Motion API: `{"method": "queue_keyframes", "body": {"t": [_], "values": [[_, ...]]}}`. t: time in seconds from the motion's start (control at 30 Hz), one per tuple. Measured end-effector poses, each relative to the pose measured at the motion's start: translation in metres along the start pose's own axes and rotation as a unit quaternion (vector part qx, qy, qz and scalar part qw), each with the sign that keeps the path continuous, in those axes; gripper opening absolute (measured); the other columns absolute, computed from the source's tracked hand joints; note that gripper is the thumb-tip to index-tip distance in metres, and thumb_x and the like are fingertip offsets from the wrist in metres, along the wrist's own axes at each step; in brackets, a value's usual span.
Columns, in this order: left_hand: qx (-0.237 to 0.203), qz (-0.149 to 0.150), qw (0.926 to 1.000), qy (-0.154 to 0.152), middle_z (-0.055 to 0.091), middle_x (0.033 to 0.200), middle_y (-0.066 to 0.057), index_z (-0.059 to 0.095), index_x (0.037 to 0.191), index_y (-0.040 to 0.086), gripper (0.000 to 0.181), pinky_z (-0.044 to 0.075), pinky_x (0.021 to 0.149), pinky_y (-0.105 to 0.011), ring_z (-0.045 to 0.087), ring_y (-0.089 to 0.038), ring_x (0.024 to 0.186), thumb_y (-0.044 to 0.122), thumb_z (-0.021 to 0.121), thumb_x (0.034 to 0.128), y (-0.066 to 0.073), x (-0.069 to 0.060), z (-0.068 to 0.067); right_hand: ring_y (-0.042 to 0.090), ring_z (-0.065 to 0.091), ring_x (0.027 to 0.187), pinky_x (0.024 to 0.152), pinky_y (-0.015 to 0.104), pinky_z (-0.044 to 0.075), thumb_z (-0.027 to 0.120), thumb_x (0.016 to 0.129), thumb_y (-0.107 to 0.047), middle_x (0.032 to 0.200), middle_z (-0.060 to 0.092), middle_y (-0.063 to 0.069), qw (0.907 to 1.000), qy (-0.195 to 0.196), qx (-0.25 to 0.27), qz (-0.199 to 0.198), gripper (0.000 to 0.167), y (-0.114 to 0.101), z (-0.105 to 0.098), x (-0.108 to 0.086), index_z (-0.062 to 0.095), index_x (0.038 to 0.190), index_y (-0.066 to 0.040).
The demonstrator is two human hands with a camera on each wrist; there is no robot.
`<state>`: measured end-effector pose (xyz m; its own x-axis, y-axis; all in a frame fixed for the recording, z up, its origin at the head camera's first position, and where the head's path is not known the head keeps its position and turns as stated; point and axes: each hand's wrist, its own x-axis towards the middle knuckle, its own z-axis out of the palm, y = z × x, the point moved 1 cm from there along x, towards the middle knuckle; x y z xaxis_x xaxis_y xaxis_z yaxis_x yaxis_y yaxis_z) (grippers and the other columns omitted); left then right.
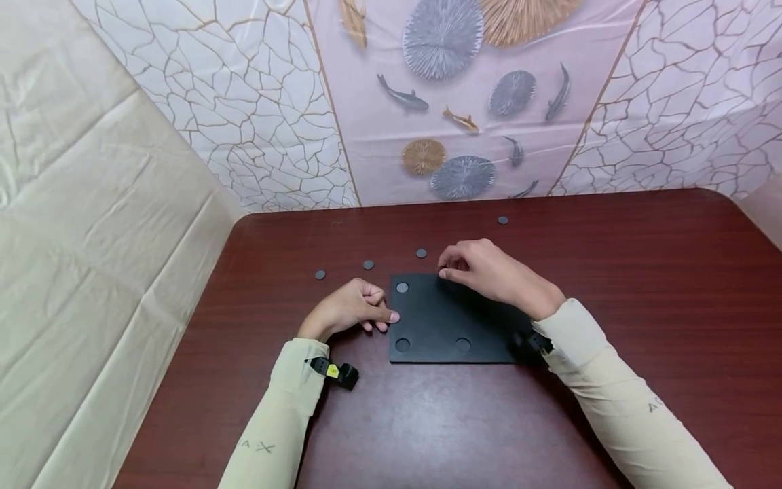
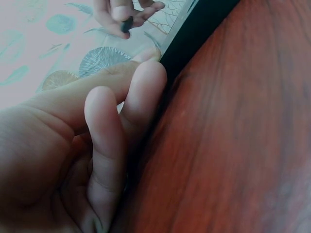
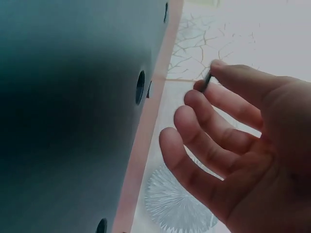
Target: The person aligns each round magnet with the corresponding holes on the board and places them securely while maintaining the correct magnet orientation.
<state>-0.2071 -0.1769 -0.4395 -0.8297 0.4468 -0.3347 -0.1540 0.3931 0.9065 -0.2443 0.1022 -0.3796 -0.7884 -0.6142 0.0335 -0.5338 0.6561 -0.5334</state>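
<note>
A flat black board (image 1: 455, 319) with round recesses lies on the table. My left hand (image 1: 354, 307) is at its left edge, thumb on top and curled fingers against the side. Above the board's far edge, my right hand (image 1: 491, 272) pinches a small dark disc (image 3: 206, 81) between thumb and index finger, its other fingers loosely bent. The disc (image 2: 127, 24) also shows in the left wrist view. Two near recesses look dark; the far-left round spot (image 1: 402, 287) is lighter, and I cannot tell whether a disc fills it. My right hand and forearm hide the board's right part.
Beyond the board, loose grey discs lie on the brown table (image 1: 275, 407): one far left (image 1: 320, 275), others nearer the board, and one at the back (image 1: 503, 220). A patterned cloth (image 1: 391, 136) hangs behind the table; a pale sheet (image 1: 122, 272) covers the left side.
</note>
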Motion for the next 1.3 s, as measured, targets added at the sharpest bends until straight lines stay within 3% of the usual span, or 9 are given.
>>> {"method": "queue_keyframes", "body": {"t": [0.33,0.73,1.03,1.3], "values": [[-0.006,-0.005,1.0000,0.000,0.076,0.082,-0.011,0.025,0.064,0.017,0.065,0.054,0.059,-0.023,0.077,-0.019,0.076,0.012,0.084,0.0907,-0.005,-0.003,-0.001,0.014,0.061,0.075,0.070,0.031,0.054,0.071,0.101,-0.009,0.092,0.071,0.004,0.9976,-0.068,0.008,0.007,0.012,0.006,0.011,0.001,0.073,0.112,-0.003],[-0.013,-0.002,0.9999,-0.005,0.075,0.080,-0.010,0.026,0.064,0.017,0.065,0.054,0.059,-0.023,0.076,-0.018,0.075,0.011,0.084,0.0913,-0.007,-0.002,0.001,0.017,0.063,0.083,0.074,0.034,0.057,0.075,0.098,-0.008,0.096,0.066,0.007,0.9973,-0.065,-0.034,-0.001,0.008,0.012,0.017,-0.004,0.075,0.106,-0.005],[-0.006,0.007,1.0000,-0.003,0.075,0.080,-0.010,0.024,0.064,0.018,0.066,0.054,0.059,-0.023,0.076,-0.018,0.074,0.011,0.085,0.0899,-0.003,-0.001,0.002,0.012,0.058,0.076,0.066,0.029,0.052,0.075,0.097,-0.005,0.087,0.063,0.003,0.9964,-0.050,-0.061,-0.029,0.004,0.010,0.015,-0.007,0.073,0.095,-0.007],[-0.001,0.012,0.9999,-0.002,0.075,0.081,-0.011,0.025,0.064,0.018,0.066,0.055,0.059,-0.023,0.076,-0.019,0.074,0.012,0.086,0.0897,0.001,0.001,-0.001,0.020,0.068,0.083,0.071,0.032,0.060,0.079,0.094,-0.004,0.093,0.066,0.008,0.9952,-0.036,-0.069,-0.058,0.005,0.010,0.009,-0.008,0.076,0.098,-0.002]]}}
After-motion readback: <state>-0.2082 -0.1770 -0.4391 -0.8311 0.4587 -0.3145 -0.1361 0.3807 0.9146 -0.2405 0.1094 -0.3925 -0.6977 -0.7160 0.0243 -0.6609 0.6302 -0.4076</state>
